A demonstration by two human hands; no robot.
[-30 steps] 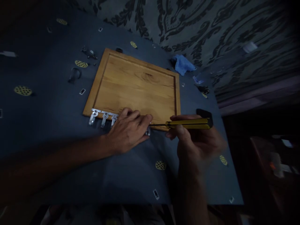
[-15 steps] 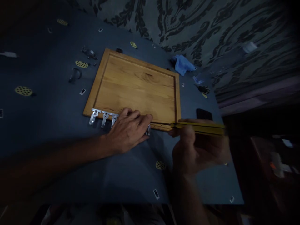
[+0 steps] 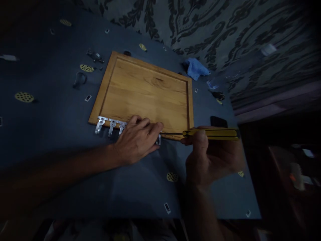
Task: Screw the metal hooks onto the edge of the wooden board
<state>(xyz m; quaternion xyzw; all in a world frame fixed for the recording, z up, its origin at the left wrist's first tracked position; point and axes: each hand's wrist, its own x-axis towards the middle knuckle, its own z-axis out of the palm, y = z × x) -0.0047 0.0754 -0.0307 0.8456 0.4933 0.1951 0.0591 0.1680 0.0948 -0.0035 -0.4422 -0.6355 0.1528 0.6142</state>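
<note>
A framed wooden board (image 3: 147,93) lies flat on the table. Along its near edge runs a metal hook rail (image 3: 112,124), its hooks pointing down toward me. My left hand (image 3: 136,140) is closed over the rail's right part, fingers on the board and thumb below, hiding several hooks. One hook shows just right of the thumb. In my right hand (image 3: 212,155) is a screwdriver (image 3: 212,134) with a yellow and black handle, held nearly level. Its thin shaft points left along the board's near edge; the tip is beside my left fingers, and its exact contact is hidden.
The blue table (image 3: 120,197) carries scattered stickers. Left of the board lie metal clamp-like pieces (image 3: 95,56) and a dark ring (image 3: 80,79). At the back right are a blue cloth (image 3: 197,69) and a dark phone-like slab (image 3: 219,122). A patterned wall hanging (image 3: 200,26) borders the table.
The screwdriver handle has risen slightly and turned in my right hand, and its shaft now shows clearly. My left hand stays in place on the hook rail.
</note>
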